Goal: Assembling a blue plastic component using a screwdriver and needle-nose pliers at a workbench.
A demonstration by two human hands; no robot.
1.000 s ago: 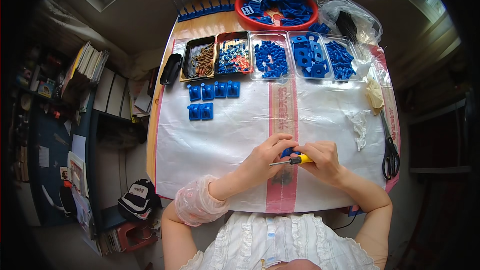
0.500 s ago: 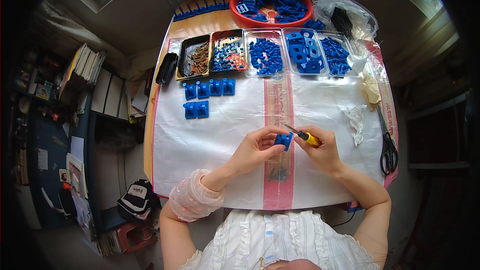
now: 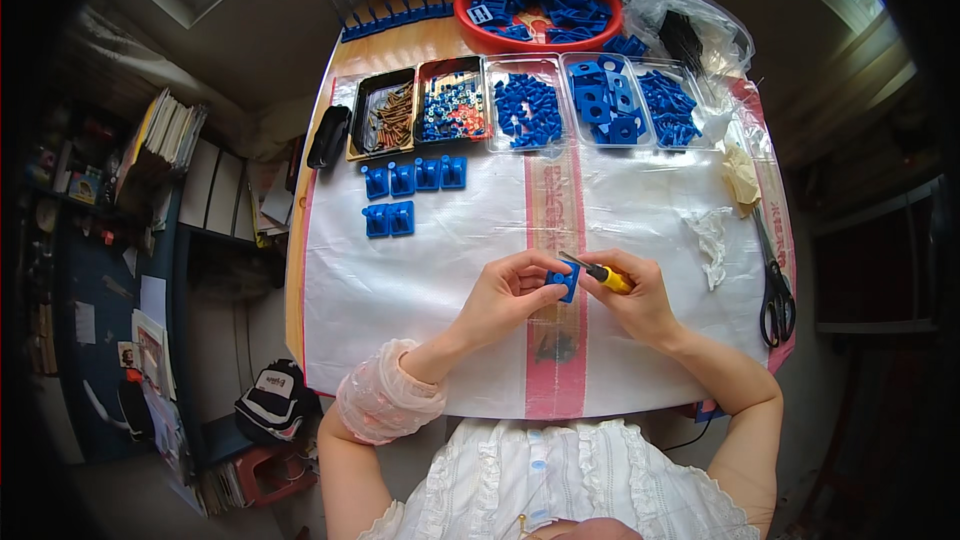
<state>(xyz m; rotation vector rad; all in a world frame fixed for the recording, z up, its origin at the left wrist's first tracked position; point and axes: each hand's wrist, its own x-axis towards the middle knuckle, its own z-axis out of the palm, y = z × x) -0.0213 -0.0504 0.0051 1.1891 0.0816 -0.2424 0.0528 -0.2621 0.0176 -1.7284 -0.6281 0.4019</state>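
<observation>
Between thumb and fingers, my left hand (image 3: pixel 515 288) grips a small blue plastic piece (image 3: pixel 562 283) with a square base, above the red-striped middle of the white sheet. My right hand (image 3: pixel 636 298) is closed around a screwdriver (image 3: pixel 612 278) with a yellow and black handle. Its metal shaft points up and left, just over the blue piece; whether the tip touches it I cannot tell. The right fingertips are close beside the piece. Farther left on the sheet stand several similar blue assembled pieces (image 3: pixel 402 177) in two rows.
Along the far side are a tray of brass-coloured screws (image 3: pixel 392 115), a tray of small nuts and red bits (image 3: pixel 455 105), and clear trays of blue parts (image 3: pixel 527 108). Behind them sits a red basin (image 3: pixel 465 15). Black scissors (image 3: pixel 776 305) and crumpled paper (image 3: pixel 712 248) lie to the right.
The blue piece has turned slightly in my left fingers. Both hands and the screwdriver have shifted a little to the left in the picture, as has the whole table.
</observation>
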